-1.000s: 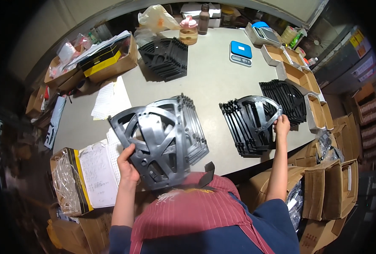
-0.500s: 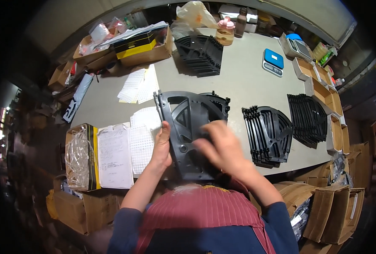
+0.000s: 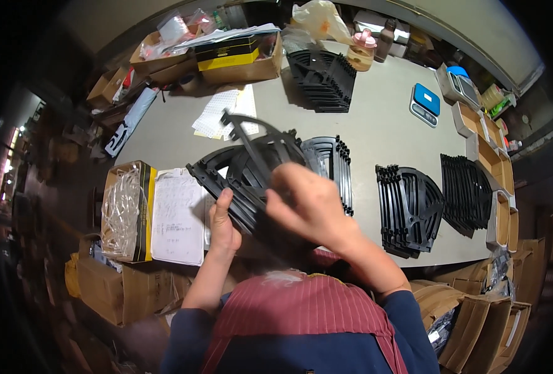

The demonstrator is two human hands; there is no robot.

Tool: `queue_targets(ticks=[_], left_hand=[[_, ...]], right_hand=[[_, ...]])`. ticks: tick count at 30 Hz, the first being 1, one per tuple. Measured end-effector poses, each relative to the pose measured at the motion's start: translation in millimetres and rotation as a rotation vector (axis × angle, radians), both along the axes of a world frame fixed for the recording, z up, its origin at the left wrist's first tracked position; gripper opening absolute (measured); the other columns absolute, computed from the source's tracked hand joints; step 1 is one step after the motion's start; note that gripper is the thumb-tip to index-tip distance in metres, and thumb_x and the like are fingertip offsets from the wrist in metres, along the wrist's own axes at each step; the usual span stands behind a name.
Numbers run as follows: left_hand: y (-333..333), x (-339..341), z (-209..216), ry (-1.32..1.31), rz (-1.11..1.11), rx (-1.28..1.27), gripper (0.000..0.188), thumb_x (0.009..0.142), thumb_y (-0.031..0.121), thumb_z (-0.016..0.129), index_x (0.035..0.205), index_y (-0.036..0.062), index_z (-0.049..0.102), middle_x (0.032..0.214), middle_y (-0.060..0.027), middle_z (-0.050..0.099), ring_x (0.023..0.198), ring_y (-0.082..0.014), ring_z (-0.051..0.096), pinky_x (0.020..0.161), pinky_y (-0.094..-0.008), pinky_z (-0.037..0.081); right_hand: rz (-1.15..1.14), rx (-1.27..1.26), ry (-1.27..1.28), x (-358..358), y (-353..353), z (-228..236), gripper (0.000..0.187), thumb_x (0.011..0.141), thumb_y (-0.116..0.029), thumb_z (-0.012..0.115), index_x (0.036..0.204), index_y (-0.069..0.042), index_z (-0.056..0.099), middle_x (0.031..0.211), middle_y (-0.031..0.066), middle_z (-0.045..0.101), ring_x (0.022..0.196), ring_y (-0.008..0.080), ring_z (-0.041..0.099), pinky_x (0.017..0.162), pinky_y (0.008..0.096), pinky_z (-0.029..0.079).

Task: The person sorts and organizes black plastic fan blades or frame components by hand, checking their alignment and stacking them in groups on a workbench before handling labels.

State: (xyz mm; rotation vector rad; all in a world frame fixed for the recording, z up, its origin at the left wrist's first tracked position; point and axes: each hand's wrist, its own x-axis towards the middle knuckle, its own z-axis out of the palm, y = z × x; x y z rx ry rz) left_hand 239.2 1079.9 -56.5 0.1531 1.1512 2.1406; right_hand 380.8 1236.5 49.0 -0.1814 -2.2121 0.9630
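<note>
My left hand (image 3: 224, 227) grips the lower left edge of several black fan-shaped plastic frames (image 3: 220, 168), its thumb along their side. They are tilted above the near table edge. My right hand (image 3: 310, 202) is closed on one more black plastic frame (image 3: 246, 138), raised at an angle over the others and blurred by motion. Its lower part is hidden behind my right hand. Just beyond that hand, another stack of black frames (image 3: 331, 165) lies on the table. Two further stacks sit to the right, a nearer stack (image 3: 410, 209) and a farther stack (image 3: 466, 190).
More black frames (image 3: 323, 81) are stacked at the back. A blue-topped scale (image 3: 426, 100), a pink-lidded jar (image 3: 361, 53) and small cardboard trays (image 3: 489, 156) stand beyond. On the left are a box of clear plastic strips (image 3: 123, 212), a written sheet (image 3: 178, 218) and label sheets (image 3: 226, 112).
The frames in my left hand have tilted leftward and now show as several. My right hand has closed on one frame and lifted it at an angle. The whole view has shifted slightly.
</note>
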Motion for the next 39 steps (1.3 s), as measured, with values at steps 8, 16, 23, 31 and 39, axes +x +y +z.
queue_targets(ticks=[8, 16, 23, 31, 39], left_hand=[[-43, -47, -23, -0.119, 0.115, 0.052, 0.054, 0.091, 0.048, 0.064, 0.125, 0.0062, 0.061, 0.113, -0.0079, 0.070, 0.102, -0.0238, 0.069, 0.094, -0.0389, 0.055], [-86, -89, -22, -0.091, 0.351, -0.020, 0.056, 0.094, 0.054, 0.058, 0.130, 0.0109, 0.062, 0.123, -0.0056, 0.067, 0.111, -0.0237, 0.063, 0.098, -0.0391, 0.050], [-78, -80, -8, -0.095, 0.357, 0.066, 0.057, 0.095, 0.056, 0.056, 0.127, 0.0099, 0.065, 0.123, -0.0059, 0.068, 0.108, -0.0220, 0.063, 0.096, -0.0377, 0.052], [-81, -89, -38, -0.178, 0.243, 0.005, 0.067, 0.092, 0.058, 0.057, 0.133, 0.0044, 0.061, 0.127, -0.0125, 0.067, 0.112, -0.0268, 0.065, 0.100, -0.0411, 0.052], [-40, -53, -28, -0.135, 0.142, 0.022, 0.040, 0.093, 0.048, 0.061, 0.093, 0.0084, 0.067, 0.084, -0.0033, 0.070, 0.073, -0.0175, 0.068, 0.068, -0.0313, 0.058]], right_hand=[[-0.363, -0.185, 0.109, 21, 56, -2, 0.040, 0.090, -0.006, 0.068, 0.129, -0.003, 0.059, 0.072, 0.0040, 0.064, 0.056, 0.0100, 0.059, 0.054, 0.0251, 0.048], [-0.221, -0.910, -0.221, 45, 118, -173, 0.052, 0.093, 0.004, 0.061, 0.142, 0.001, 0.047, 0.076, 0.0008, 0.059, 0.062, 0.0079, 0.054, 0.050, 0.0259, 0.044], [-0.504, -0.094, -0.427, 39, 101, -180, 0.041, 0.086, 0.002, 0.063, 0.126, -0.001, 0.059, 0.090, 0.0184, 0.068, 0.076, 0.0429, 0.064, 0.080, 0.0476, 0.055], [-0.361, 0.125, -0.211, 25, 77, -136, 0.026, 0.080, 0.004, 0.067, 0.106, -0.001, 0.067, 0.111, 0.0164, 0.064, 0.104, 0.0371, 0.061, 0.089, 0.0450, 0.051], [-0.241, -0.124, -0.466, -7, 42, -92, 0.028, 0.096, -0.024, 0.065, 0.113, -0.001, 0.066, 0.093, 0.0174, 0.070, 0.087, 0.0392, 0.069, 0.077, 0.0441, 0.055]])
